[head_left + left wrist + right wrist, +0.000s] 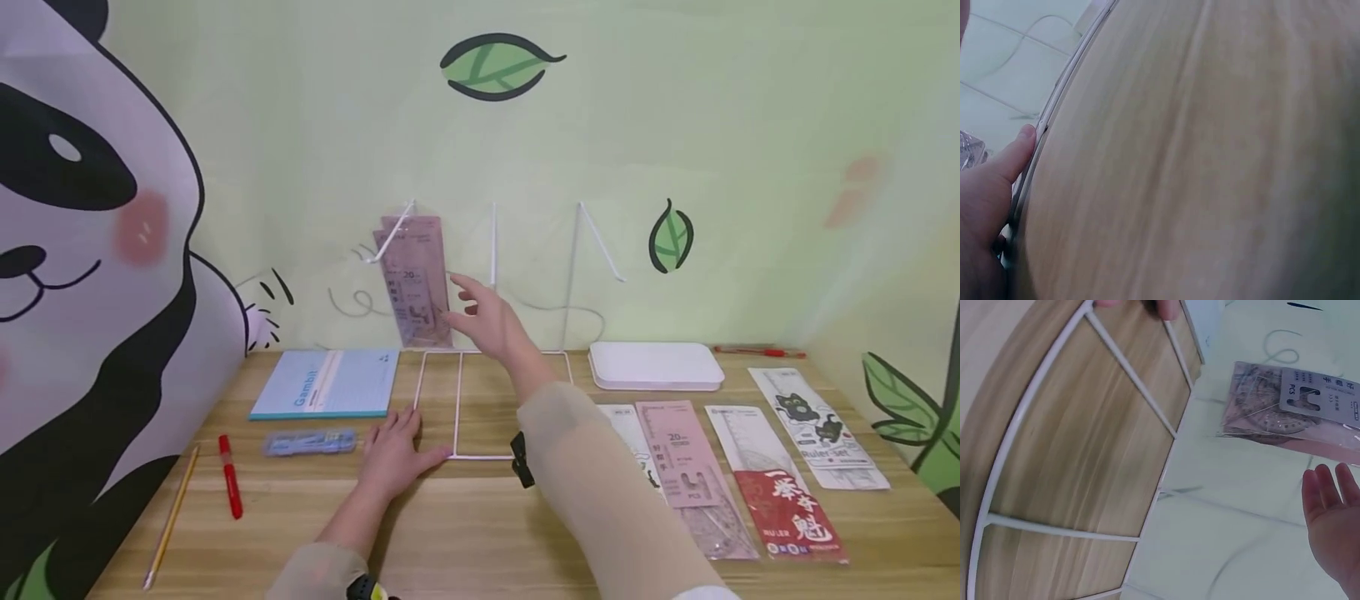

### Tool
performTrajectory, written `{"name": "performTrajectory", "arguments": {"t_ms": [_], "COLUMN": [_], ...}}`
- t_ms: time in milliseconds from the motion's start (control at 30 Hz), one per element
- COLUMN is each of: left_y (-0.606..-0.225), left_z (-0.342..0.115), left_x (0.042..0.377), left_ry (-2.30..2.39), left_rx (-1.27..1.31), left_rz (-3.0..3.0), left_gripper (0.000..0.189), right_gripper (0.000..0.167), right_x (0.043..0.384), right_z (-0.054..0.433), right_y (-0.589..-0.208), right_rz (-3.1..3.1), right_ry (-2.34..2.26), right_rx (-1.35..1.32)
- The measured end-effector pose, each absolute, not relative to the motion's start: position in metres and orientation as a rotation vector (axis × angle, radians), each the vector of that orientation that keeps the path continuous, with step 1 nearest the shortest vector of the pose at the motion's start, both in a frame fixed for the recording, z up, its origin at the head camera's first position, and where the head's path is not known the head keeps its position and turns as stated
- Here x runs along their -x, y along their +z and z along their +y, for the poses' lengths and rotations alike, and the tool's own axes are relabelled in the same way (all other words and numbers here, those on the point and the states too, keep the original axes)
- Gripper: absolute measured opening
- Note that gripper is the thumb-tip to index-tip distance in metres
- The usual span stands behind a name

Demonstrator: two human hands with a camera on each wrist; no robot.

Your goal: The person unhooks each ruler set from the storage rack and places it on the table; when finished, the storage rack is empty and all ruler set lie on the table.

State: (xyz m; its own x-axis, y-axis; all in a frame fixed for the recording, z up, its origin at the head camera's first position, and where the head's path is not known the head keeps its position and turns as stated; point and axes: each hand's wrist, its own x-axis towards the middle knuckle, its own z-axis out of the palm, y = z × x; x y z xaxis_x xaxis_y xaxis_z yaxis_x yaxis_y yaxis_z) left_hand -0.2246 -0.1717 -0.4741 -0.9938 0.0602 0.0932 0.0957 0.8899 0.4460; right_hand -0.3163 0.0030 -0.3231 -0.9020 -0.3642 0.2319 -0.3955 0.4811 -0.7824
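Observation:
Pink ruler-set packs [416,287], at least two, hang one behind the other from the left hook [393,232] of a white wire display rack [480,457]. Beside their right edge is my right hand [491,321], its fingers extended. A gap shows between those fingers and the pink pack [1260,403] in the right wrist view. My left hand [395,454] rests at the left front of the rack's base, fingers spread, thumb along the front rod. Only that hand's thumb side [997,181] shows in the left wrist view. The middle and right hooks [600,242] carry nothing.
Several ruler sets lie at right, including a pink pack [678,454], a red-and-white pack [787,508] and a cat-print pack [821,429]. One is partly behind my right sleeve. A white case [656,367], blue notebook [285,383], blue pack [311,442], red pen [231,479] and pencil [172,517] surround the rack.

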Motion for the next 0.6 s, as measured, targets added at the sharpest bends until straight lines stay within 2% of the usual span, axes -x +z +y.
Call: {"name": "performTrajectory", "arguments": {"t_ms": [367,600], "left_y": [-0.478,-0.477], "left_z": [-0.163,-0.169], "left_x": [0.226,0.227], "left_ry": [-0.640,-0.590], "left_rx": [0.166,0.133], "left_rz": [-2.974,-2.972], "left_gripper": [0.100,0.099], "right_gripper": [0.061,0.065], "right_x": [0.322,0.328], "right_z": [0.002,-0.014], "right_y": [-0.329,-0.320], "right_rz": [-2.556,-2.508], "right_ry": [1.687,1.661], "right_rx": [-0.519,-0.617]}}
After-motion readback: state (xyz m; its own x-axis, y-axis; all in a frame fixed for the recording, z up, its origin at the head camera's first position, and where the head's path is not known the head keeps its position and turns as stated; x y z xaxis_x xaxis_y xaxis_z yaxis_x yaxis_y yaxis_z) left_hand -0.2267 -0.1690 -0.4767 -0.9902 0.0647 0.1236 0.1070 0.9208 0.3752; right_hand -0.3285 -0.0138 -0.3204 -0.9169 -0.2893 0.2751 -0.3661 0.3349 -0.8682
